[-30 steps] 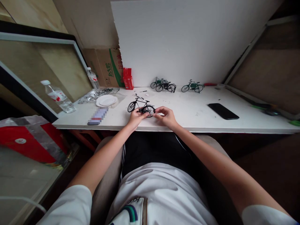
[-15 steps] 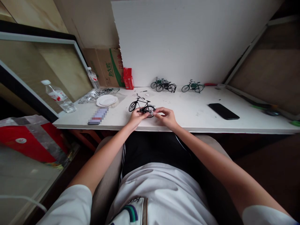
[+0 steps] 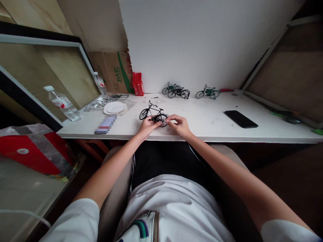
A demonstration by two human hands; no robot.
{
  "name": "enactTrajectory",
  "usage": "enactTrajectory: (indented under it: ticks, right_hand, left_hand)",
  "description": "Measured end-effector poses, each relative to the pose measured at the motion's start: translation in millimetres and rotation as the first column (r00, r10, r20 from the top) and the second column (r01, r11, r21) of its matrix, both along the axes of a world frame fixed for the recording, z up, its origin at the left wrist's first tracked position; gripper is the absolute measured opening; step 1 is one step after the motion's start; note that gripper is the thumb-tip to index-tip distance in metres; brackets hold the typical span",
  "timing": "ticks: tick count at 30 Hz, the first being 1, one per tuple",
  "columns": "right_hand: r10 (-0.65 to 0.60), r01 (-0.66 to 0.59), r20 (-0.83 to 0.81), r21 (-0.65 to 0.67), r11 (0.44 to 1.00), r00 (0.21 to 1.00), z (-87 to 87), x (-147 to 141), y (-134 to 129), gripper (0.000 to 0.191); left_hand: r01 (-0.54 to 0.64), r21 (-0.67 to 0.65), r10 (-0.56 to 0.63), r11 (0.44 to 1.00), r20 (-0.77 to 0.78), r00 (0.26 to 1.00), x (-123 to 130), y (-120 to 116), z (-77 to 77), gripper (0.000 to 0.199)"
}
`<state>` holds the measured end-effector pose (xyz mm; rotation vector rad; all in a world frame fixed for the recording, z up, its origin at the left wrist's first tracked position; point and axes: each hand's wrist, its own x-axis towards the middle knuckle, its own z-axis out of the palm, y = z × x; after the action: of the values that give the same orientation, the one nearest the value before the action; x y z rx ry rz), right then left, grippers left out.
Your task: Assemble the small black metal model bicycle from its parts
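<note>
A small black model bicycle (image 3: 158, 109) is held just above the front part of the desk, its handlebar up and its front wheel toward the left. My left hand (image 3: 147, 127) is closed around its lower part, with the thumb lying against the rear wheel (image 3: 161, 118). At the right side of that wheel, my right hand (image 3: 179, 125) pinches with thumb and index finger at the wheel's edge. Whether a tiny part is also between those fingertips is too small to tell.
Behind stand several model bicycles, one with a green frame bag (image 3: 208, 91). A black phone (image 3: 241, 119) lies right; another phone (image 3: 106, 124), white plates (image 3: 115, 107) and plastic bottles (image 3: 64, 104) are left. A red box (image 3: 138, 84) stands by the back panel (image 3: 202, 40).
The model bicycle has shifted very slightly right and tilted a little in my left hand. My right hand keeps its pinch at the rear wheel.
</note>
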<state>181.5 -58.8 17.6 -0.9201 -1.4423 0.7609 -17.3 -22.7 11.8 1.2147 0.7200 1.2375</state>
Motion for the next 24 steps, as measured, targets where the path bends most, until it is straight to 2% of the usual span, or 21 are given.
enactTrajectory:
  ticks: [17, 24]
  right_hand:
    - [-0.052, 0.051, 0.01, 0.021, 0.998, 0.999, 4.0, -2.4, -2.9, 0.042]
    - [-0.138, 0.136, 0.023, 0.064, 0.989, 0.99, -2.4, -2.5, -0.2, 0.037]
  left_hand:
    - [0.017, 0.066, -0.015, 0.998, -0.017, 1.0, 4.2, -3.9, -3.0, 0.063]
    - [-0.014, 0.064, 0.016, 0.998, -0.026, 1.0, 5.7, -2.6, -4.8, 0.066]
